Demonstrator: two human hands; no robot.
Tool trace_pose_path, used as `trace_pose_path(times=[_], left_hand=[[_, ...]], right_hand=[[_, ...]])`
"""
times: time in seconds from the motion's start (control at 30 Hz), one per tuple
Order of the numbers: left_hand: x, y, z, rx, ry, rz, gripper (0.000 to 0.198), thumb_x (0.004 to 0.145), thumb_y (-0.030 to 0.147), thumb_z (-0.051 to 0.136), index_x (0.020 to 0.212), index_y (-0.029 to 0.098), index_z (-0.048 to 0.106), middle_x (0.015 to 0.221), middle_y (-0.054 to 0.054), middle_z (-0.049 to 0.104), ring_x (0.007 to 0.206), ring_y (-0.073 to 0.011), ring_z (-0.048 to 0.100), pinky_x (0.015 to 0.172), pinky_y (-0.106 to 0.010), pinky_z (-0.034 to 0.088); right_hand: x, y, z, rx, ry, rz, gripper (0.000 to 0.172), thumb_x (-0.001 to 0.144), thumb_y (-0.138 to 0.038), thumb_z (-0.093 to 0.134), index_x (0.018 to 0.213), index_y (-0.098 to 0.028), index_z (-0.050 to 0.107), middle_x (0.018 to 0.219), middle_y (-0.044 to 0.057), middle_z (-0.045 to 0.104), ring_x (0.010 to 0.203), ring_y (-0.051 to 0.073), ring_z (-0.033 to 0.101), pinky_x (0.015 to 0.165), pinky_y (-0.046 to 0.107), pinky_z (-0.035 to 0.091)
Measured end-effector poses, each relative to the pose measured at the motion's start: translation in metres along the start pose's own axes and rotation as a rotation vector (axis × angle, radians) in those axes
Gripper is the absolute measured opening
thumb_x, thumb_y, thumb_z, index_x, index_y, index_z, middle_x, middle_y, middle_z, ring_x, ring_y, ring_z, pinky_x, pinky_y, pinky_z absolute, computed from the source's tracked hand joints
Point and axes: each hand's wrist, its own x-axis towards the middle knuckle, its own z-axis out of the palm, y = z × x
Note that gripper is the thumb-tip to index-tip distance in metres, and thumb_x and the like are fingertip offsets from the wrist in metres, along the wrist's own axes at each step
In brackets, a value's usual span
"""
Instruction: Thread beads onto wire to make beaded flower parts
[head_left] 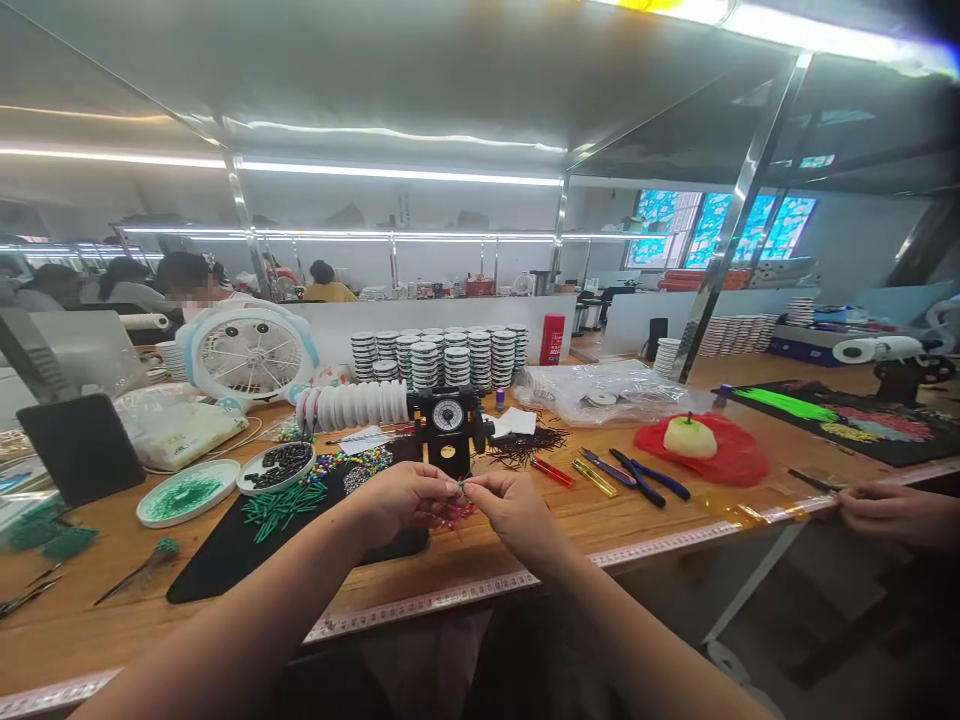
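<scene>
Fingers (442, 487) of left hand (401, 503) and right hand (514, 518) close on a beaded strand (459, 488) over the surface (495, 545); nearby, a white dish (275, 468) holds black beads (285, 464), a round plate (187, 492) green beads (182, 496).

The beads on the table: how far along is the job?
Done: green beaded sprigs lie at the left. In hand: the left hand and right hand pinch a wire with red beads. Left: green beads and black beads still lie loose.
</scene>
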Motion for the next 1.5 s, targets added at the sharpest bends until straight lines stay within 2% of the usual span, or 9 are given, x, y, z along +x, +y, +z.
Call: trace_pose_path(times=[0.23,0.5,0.57,0.73,0.87,1.0,1.17,1.3,1.5], left_hand=[[-0.008,0.005,0.01,0.459,0.266,0.223,0.014,0.069,0.029,0.061,0.061,0.016,0.062,0.058,-0.001,0.057,0.06,-0.0161,0.048,0.057,-0.027,0.028],[-0.018,-0.019,0.029,0.725,0.559,0.489,0.018,0.083,0.022,0.041,0.068,0.021,0.051,0.064,-0.001,0.052,0.062,-0.0173,0.046,0.059,-0.027,0.028],[-0.017,-0.021,0.025,0.712,0.576,0.529,0.017,0.083,0.024,0.042,0.07,0.02,0.052,0.069,-0.002,0.055,0.067,-0.018,0.049,0.062,-0.027,0.032],[-0.013,-0.015,0.009,0.646,0.449,0.42,0.017,0.077,0.027,0.049,0.069,0.018,0.061,0.065,-0.002,0.061,0.065,-0.0189,0.054,0.06,-0.027,0.036],[-0.012,-0.01,0.007,0.671,0.357,0.434,0.018,0.076,0.026,0.051,0.069,0.017,0.064,0.066,-0.002,0.064,0.066,-0.0189,0.056,0.06,-0.026,0.037],[-0.012,-0.011,0.013,0.728,0.375,0.51,0.022,0.081,0.027,0.047,0.065,0.018,0.06,0.065,-0.002,0.06,0.065,-0.0185,0.053,0.059,-0.027,0.035],[-0.007,-0.018,0.014,1.109,0.436,0.687,0.024,0.085,0.016,0.036,0.074,0.019,0.058,0.074,-0.006,0.055,0.071,-0.02,0.051,0.065,-0.03,0.036],[-0.003,-0.021,0.01,1.423,0.399,0.723,0.026,0.075,0.004,0.038,0.086,0.018,0.057,0.091,-0.01,0.055,0.077,-0.0225,0.052,0.068,-0.033,0.037],[-0.001,-0.018,0.007,1.258,0.206,0.768,0.034,0.068,0.001,0.043,0.095,0.018,0.056,0.111,-0.011,0.054,0.091,-0.0248,0.051,0.08,-0.036,0.036]], right_hand=[[0.001,-0.002,0.01,0.038,0.067,0.095,0.025,0.074,-0.035,0.058,0.075,-0.014,0.073,0.07,0.004,0.069,0.067,0.016,0.059,0.061,0.024,0.041],[-0.006,0.002,0.025,0.075,0.201,0.187,0.029,0.077,-0.037,0.056,0.073,-0.011,0.069,0.059,0.003,0.061,0.055,0.014,0.052,0.052,0.025,0.038],[-0.01,0.003,0.023,-0.083,0.191,0.034,0.025,0.081,-0.032,0.053,0.076,-0.013,0.068,0.065,0.004,0.062,0.062,0.016,0.054,0.056,0.026,0.041],[-0.012,0.001,0.008,-0.726,0.065,-0.691,0.024,0.086,-0.011,0.038,0.091,-0.015,0.061,0.101,0.011,0.058,0.093,0.02,0.051,0.082,0.032,0.041],[-0.001,0.002,-0.001,-1.012,-0.102,-0.88,0.025,0.084,-0.006,0.033,0.091,-0.013,0.056,0.09,0.01,0.057,0.082,0.018,0.048,0.074,0.03,0.04],[0.009,0.001,0.0,-1.021,-0.071,-0.808,0.02,0.083,-0.008,0.036,0.087,-0.015,0.055,0.077,0.006,0.054,0.071,0.016,0.046,0.064,0.027,0.036],[0.022,-0.01,0.004,-0.748,0.0,-0.394,0.017,0.084,-0.013,0.04,0.076,-0.016,0.055,0.072,0.003,0.058,0.067,0.013,0.049,0.061,0.024,0.034],[0.044,-0.01,0.0,-0.612,-0.095,-0.211,0.016,0.081,-0.015,0.047,0.07,-0.016,0.058,0.062,0.001,0.06,0.057,0.011,0.052,0.052,0.021,0.034],[0.059,-0.014,-0.01,-0.563,-0.219,-0.176,0.014,0.076,-0.01,0.052,0.069,-0.015,0.063,0.054,-0.001,0.059,0.045,0.009,0.053,0.048,0.02,0.039]])
